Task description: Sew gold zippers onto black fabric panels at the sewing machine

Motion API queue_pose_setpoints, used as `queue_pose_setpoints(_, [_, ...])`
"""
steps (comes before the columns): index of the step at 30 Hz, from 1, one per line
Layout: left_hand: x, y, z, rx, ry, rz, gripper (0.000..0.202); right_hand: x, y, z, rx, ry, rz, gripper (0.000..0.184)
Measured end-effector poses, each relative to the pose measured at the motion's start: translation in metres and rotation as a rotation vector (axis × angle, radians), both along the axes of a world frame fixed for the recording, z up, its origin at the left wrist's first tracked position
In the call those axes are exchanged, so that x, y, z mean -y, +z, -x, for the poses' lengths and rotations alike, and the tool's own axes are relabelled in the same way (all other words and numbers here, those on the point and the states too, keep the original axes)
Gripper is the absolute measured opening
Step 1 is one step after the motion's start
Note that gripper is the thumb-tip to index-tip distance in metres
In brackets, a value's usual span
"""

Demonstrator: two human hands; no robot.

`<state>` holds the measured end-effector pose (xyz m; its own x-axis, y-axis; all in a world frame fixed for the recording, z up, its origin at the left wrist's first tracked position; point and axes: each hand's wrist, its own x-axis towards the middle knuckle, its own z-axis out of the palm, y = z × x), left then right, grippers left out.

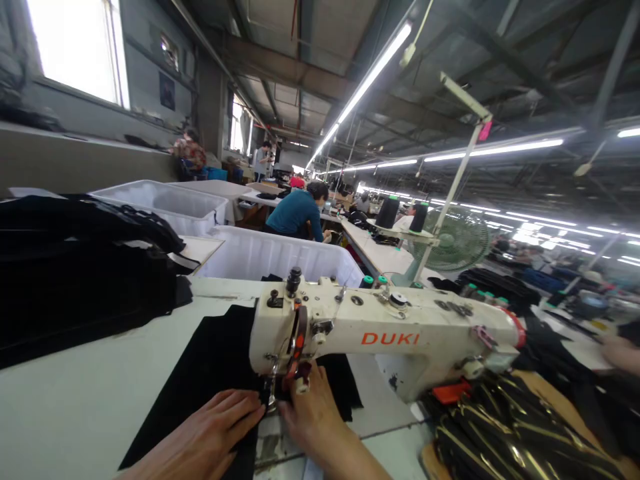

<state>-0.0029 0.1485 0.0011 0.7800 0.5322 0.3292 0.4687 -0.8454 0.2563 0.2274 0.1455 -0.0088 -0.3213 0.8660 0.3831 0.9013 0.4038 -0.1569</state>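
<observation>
A cream sewing machine (390,330) marked DUKI stands on the white table (75,400). A piece of black fabric (210,363) lies under its needle end. My left hand (210,437) rests flat on the fabric, fingers together, just left of the presser foot. My right hand (313,417) presses down beside the needle, right under the machine head. Neither hand grips anything that I can see.
A heap of black garments (75,267) lies at the left. White plastic bins (270,253) stand behind the table. Dark gold-striped fabric (515,433) piles at the right. Thread cones (387,212) and a green fan (457,240) stand beyond. A person in teal (297,213) works ahead.
</observation>
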Motion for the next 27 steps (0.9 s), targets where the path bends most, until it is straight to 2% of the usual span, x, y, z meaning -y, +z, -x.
queue_pose_setpoints(3, [-0.007, -0.013, 0.002, 0.052, -0.013, -0.032, 0.073, -0.004, -0.002, -0.004, 0.000, 0.035, -0.020, 0.060])
queue_pose_setpoints(6, [-0.008, -0.017, 0.003, 0.073, -0.021, -0.006, 0.072, -0.005, -0.013, -0.001, -0.005, 0.005, -0.067, 0.056])
queue_pose_setpoints(10, [-0.004, -0.008, 0.002, 0.044, -0.002, 0.016, 0.070, -0.012, -0.029, 0.005, -0.020, -0.040, -0.127, 0.055])
queue_pose_setpoints(14, [0.002, 0.008, -0.001, 0.003, 0.009, 0.002, 0.066, -0.021, -0.032, 0.009, -0.041, -0.047, -0.169, 0.047])
queue_pose_setpoints(18, [0.008, 0.019, -0.002, -0.012, 0.029, -0.020, 0.063, -0.033, -0.026, 0.015, -0.051, -0.029, -0.207, 0.036])
queue_pose_setpoints(22, [0.009, 0.020, -0.003, -0.033, 0.046, -0.017, 0.060, -0.033, -0.010, 0.015, -0.035, 0.039, -0.216, 0.029])
queue_pose_setpoints(24, [0.008, 0.020, -0.004, -0.058, 0.047, 0.016, 0.058, -0.021, 0.002, 0.007, -0.026, 0.100, -0.190, 0.034])
queue_pose_setpoints(27, [0.010, 0.022, -0.006, -0.096, 0.044, 0.088, 0.059, 0.006, 0.022, -0.010, -0.036, 0.153, -0.128, 0.053])
